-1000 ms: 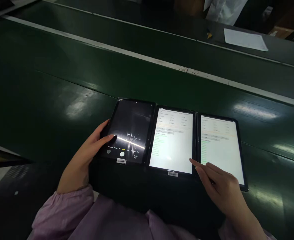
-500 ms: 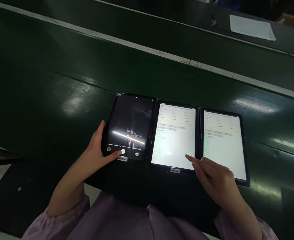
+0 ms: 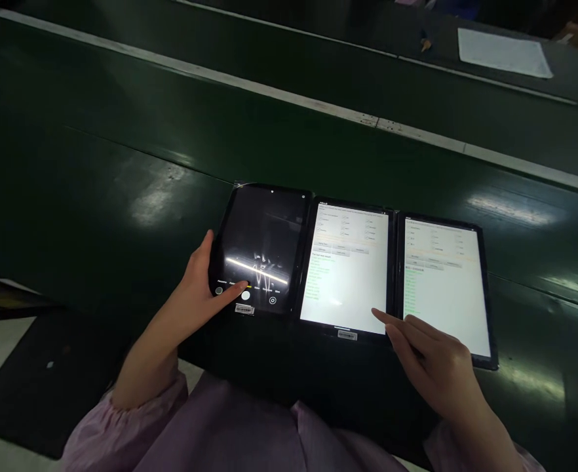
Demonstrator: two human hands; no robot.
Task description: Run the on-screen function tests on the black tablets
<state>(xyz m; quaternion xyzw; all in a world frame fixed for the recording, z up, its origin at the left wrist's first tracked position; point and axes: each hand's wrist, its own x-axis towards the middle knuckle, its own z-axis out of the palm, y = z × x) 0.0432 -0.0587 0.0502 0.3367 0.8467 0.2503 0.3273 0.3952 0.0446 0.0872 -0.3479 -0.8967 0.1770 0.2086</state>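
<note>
Middle tablet (image 3: 345,275) lies face up on the green bench (image 3: 122,131), lit, sandwiched between the left tablet (image 3: 269,223) and the right tablet (image 3: 451,295). Its long axis runs away from us, near short end toward our body.

Our right hand (image 3: 431,354) is the nearer one, so the middle tablet sits ahead and to our left of it. Forefinger's poked out, the other fingers are curled, nothing in its grip. The tip is over the lower right corner of that bright screen; honestly, we can't tell if it's touching. The same hand covers the right tablet's near left corner.

Our left hand (image 3: 191,295) is at the left tablet, thumb spread wide from the forefinger: thumb over the mostly black screen, just above the white round button, forefinger along the left edge. We can't see whether any fingers tuck underneath.
</note>
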